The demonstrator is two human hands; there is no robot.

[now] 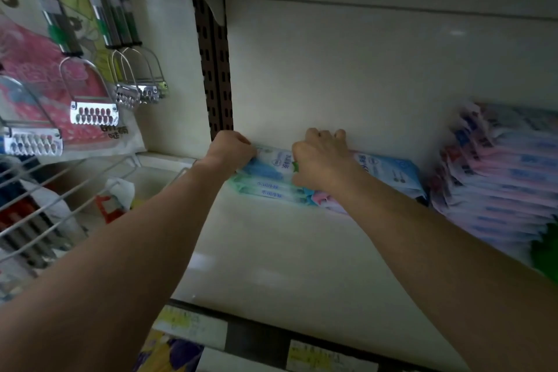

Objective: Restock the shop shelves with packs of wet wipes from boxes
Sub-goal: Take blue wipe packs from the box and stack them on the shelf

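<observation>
Both my arms reach deep into a white shelf. A small stack of blue and green wet wipe packs lies flat at the back, against the rear wall. My left hand grips the stack's left end with curled fingers. My right hand presses down on the top pack's right side, fingers bent over its far edge. To the right of that hand lies another blue pack, with pink packs under my wrist. A tall leaning pile of pink and blue packs fills the shelf's right side.
A brown slotted upright bounds the shelf on the left. Beyond it hang peelers on hooks, above a wire basket of goods. Price labels run along the shelf's front edge. The shelf above hangs close overhead.
</observation>
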